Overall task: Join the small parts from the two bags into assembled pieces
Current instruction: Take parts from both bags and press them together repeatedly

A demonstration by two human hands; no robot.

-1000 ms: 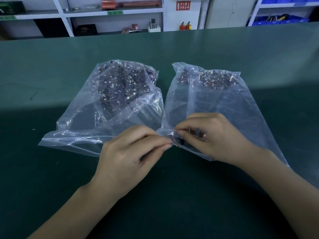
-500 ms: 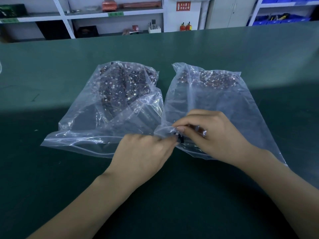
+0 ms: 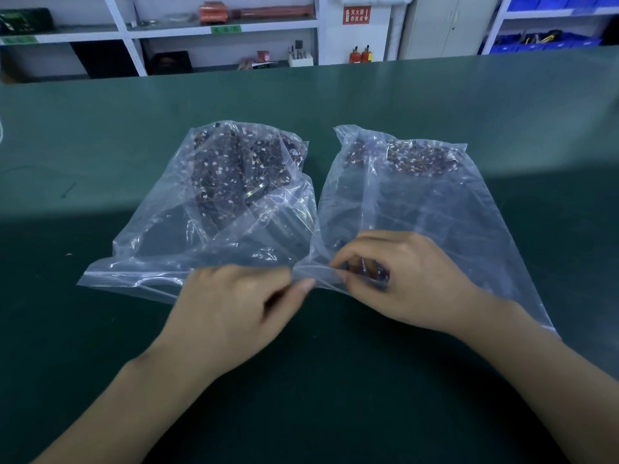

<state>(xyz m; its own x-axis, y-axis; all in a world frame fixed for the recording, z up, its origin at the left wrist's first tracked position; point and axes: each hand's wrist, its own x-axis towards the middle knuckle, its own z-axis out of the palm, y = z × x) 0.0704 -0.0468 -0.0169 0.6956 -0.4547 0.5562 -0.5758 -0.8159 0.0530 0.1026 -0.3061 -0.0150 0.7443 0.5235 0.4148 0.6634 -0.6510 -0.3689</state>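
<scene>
Hands of one person meet at the near edge of a dark green work table [image 3: 335,396], seen from above by a head camera. Two clear plastic bags lie side by side on the mat, their open mouths toward the person.

The right hand [image 3: 402,283] has its fingers curled, pinching a small dark part with a red wire [image 3: 368,267] through or just inside the mouth of the clear plastic bag on the right [image 3: 418,209]. That bag's film bunches up around the fingertips. Beyond this grip, at the bag's far end, sits a heap of small dark parts with thin reddish wires and white tips [image 3: 408,159].

The left hand [image 3: 234,309] lies just beside the right one, knuckles up, thumb and forefinger drawn together at the stretched corner of film between the two hands. It is blurred, and whether it grips the plastic or a part, I cannot tell.

Past the left hand lies the clear plastic bag on the left [image 3: 150,249], crumpled, with a larger dark heap of small wired parts [image 3: 234,172] at its far end.

Far behind both grips, beyond the table, stand white shelving [image 3: 134,31], two small red fire extinguishers [image 3: 360,55] under a red sign [image 3: 356,15], and blue storage bins [image 3: 536,40].
</scene>
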